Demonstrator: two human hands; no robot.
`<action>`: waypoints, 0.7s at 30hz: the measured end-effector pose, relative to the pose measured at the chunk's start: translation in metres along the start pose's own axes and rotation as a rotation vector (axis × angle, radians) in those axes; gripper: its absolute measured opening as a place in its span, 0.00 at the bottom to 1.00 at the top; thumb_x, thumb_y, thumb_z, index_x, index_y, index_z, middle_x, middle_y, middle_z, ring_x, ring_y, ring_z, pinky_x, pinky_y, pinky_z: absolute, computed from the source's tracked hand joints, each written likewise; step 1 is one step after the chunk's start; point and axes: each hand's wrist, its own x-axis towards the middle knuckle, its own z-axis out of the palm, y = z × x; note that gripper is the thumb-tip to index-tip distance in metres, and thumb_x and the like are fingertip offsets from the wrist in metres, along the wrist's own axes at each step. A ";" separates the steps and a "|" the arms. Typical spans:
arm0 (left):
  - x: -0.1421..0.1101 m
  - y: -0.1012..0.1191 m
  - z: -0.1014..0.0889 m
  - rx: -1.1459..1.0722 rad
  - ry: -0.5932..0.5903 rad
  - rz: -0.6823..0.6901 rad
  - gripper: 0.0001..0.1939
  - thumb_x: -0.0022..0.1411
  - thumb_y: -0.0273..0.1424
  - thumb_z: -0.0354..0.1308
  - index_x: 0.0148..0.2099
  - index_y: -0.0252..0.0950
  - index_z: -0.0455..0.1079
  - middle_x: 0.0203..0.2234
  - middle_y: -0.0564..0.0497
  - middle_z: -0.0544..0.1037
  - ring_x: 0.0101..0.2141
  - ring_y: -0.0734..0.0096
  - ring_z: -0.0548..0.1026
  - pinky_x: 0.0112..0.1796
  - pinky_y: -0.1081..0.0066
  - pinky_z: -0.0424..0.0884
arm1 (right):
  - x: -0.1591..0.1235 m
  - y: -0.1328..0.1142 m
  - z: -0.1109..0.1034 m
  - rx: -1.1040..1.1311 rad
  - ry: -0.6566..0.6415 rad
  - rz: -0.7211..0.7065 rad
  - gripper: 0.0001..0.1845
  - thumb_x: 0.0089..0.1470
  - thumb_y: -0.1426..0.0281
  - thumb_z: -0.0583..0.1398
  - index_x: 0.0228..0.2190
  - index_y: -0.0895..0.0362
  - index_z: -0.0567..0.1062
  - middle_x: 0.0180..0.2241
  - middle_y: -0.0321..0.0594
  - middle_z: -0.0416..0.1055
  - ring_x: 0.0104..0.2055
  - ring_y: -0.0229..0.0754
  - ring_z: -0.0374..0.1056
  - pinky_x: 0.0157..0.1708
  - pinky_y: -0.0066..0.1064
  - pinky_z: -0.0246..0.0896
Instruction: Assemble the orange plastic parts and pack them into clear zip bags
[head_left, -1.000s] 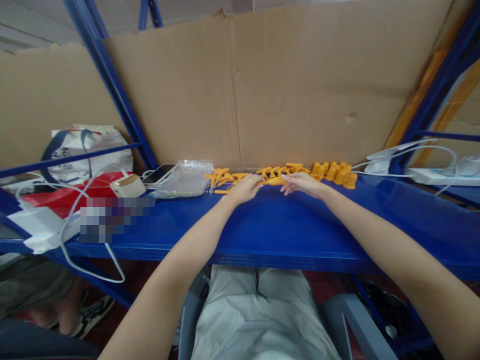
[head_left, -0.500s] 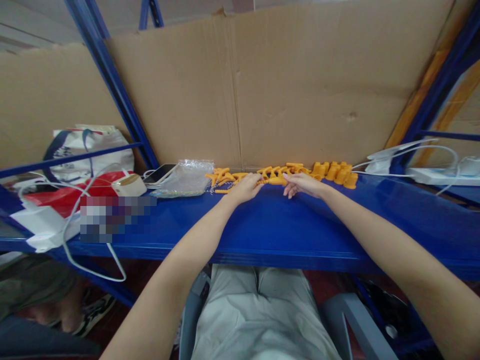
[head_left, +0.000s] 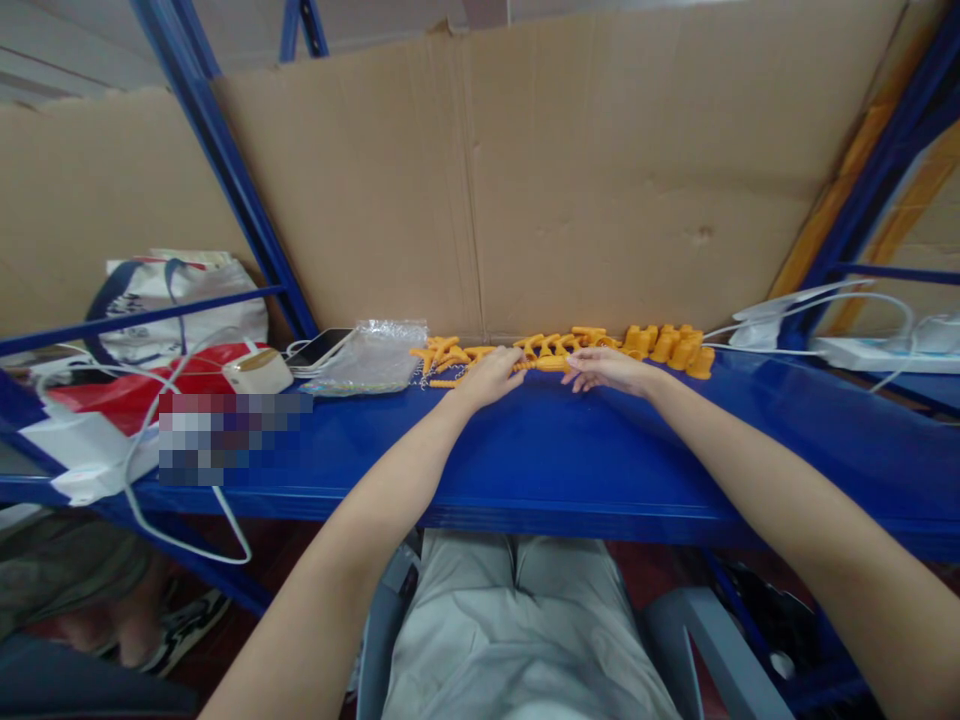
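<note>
Several small orange plastic parts (head_left: 450, 353) lie in a row along the back of the blue shelf (head_left: 540, 450), against a cardboard sheet. My left hand (head_left: 491, 376) rests on the shelf with its fingers curled round one end of an orange piece (head_left: 546, 364). My right hand (head_left: 607, 368) has its fingers pressed together at the other end of that same piece. To the right stands a group of upright orange cylinder-like parts (head_left: 671, 347).
A clear plastic bag (head_left: 371, 358) and a phone (head_left: 321, 347) lie left of the orange parts. Further left are a white charger (head_left: 256, 372), cables and a tote bag (head_left: 176, 300). A white power strip (head_left: 877, 352) sits at far right. Another person's leg and shoe (head_left: 180, 625) show lower left.
My right hand has shifted slightly along the orange piece, its fingers dipping and coming back. My left hand has stayed where it was.
</note>
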 end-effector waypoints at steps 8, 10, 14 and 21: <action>0.000 -0.001 0.001 0.014 0.008 0.005 0.06 0.66 0.31 0.53 0.42 0.36 0.68 0.37 0.47 0.76 0.40 0.64 0.73 0.43 0.66 0.69 | 0.003 -0.003 0.006 -0.047 0.029 0.104 0.25 0.62 0.51 0.54 0.28 0.60 0.72 0.24 0.46 0.77 0.21 0.35 0.70 0.18 0.22 0.61; 0.000 -0.002 0.001 0.022 0.007 0.002 0.06 0.65 0.31 0.53 0.42 0.36 0.68 0.37 0.46 0.76 0.40 0.63 0.73 0.43 0.66 0.69 | 0.001 -0.003 0.004 -0.036 0.014 0.097 0.19 0.60 0.54 0.59 0.34 0.59 0.73 0.31 0.46 0.79 0.23 0.35 0.72 0.20 0.22 0.63; 0.000 -0.001 0.001 0.035 -0.002 -0.002 0.06 0.65 0.31 0.53 0.43 0.36 0.69 0.38 0.46 0.76 0.40 0.63 0.74 0.43 0.65 0.70 | -0.001 -0.001 -0.002 -0.001 -0.023 0.026 0.23 0.51 0.67 0.69 0.48 0.53 0.70 0.42 0.42 0.78 0.31 0.36 0.75 0.27 0.24 0.68; 0.001 0.000 0.000 0.030 0.006 0.006 0.07 0.65 0.31 0.53 0.44 0.36 0.69 0.38 0.46 0.77 0.41 0.64 0.74 0.44 0.66 0.70 | 0.000 -0.003 0.000 -0.026 -0.027 0.000 0.12 0.57 0.62 0.64 0.34 0.59 0.75 0.33 0.45 0.79 0.28 0.35 0.73 0.27 0.23 0.66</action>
